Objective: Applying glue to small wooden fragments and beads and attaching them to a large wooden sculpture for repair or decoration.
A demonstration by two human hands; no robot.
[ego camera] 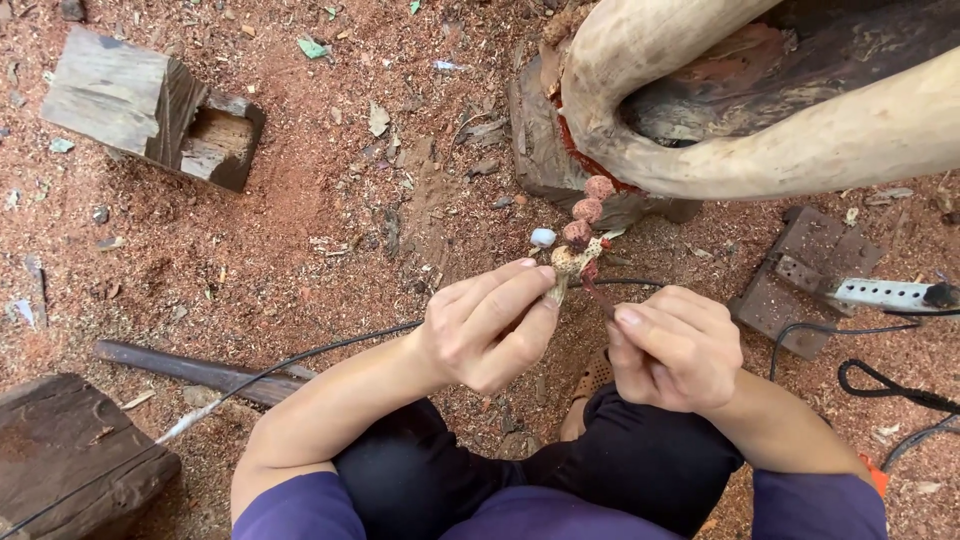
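Observation:
My left hand point(487, 325) pinches a small pale carved piece point(566, 263) between thumb and forefinger, just above my knees. A short string of reddish rough beads point(588, 210) rises from that piece toward the big carved log. My right hand point(675, 348) is closed around a thin reddish thread or stick point(598, 295) that leads to the same piece. A small white bead point(543, 237) lies on the sawdust just left of the beads.
A large pale curved log point(700, 120) fills the top right. Wooden blocks lie at the top left point(150, 105) and bottom left point(70, 450). A dark stick point(200, 370), black cables point(870, 380) and a power strip point(885, 293) lie on the sawdust ground.

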